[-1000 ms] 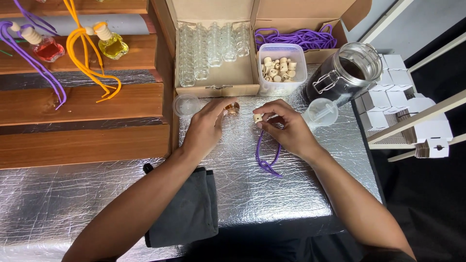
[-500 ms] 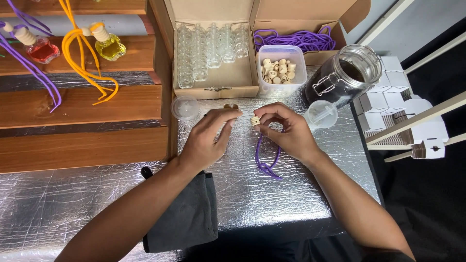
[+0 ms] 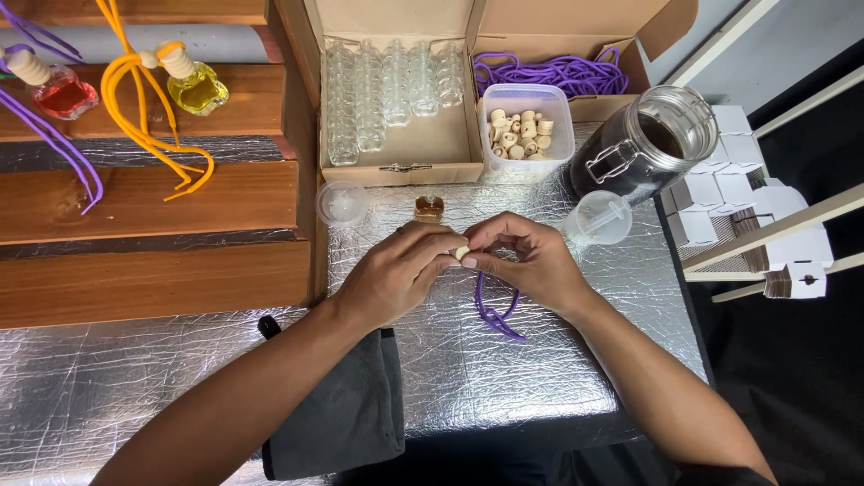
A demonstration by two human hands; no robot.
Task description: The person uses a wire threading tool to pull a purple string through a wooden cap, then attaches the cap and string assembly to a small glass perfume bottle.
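Both the left hand (image 3: 396, 274) and right hand (image 3: 531, 261) pinch their fingers on a small wooden cap (image 3: 461, 254) above the silver tabletop (image 3: 558, 378), probably threading the purple cord (image 3: 495, 310) through it, which needs steady aim.

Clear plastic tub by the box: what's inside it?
The clear plastic tub holds a heap of small pale wooden caps, most with a hole on top. Only the top layer shows; what lies beneath the heap is covered.
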